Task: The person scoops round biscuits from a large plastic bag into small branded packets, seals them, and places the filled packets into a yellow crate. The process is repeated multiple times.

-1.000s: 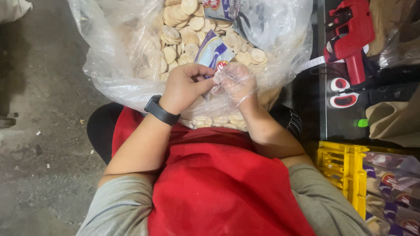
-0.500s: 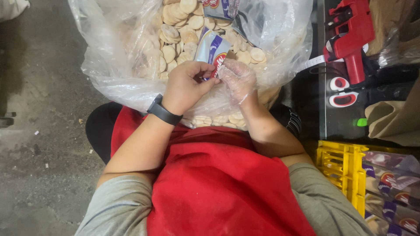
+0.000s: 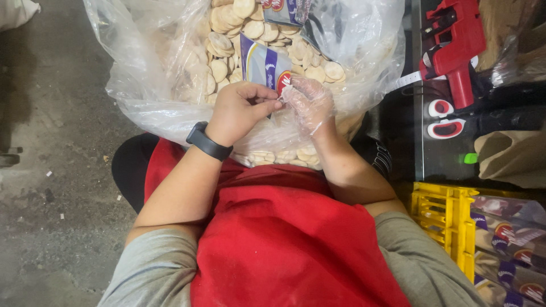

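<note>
Packet (image 3: pixel 263 67) edge pinched, left hand (image 3: pixel 238 111), right hand (image 3: pixel 310 102)

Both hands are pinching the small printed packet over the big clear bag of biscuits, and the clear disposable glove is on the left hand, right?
Not quite. The head view shows the clear disposable glove on the right hand; the left hand is bare and wears a black wristband. Both hands do pinch the small printed packet over the big clear bag of biscuits.

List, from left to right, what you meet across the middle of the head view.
Concrete floor → black wristwatch → left hand → small packet → gloved right hand → red label gun
</note>
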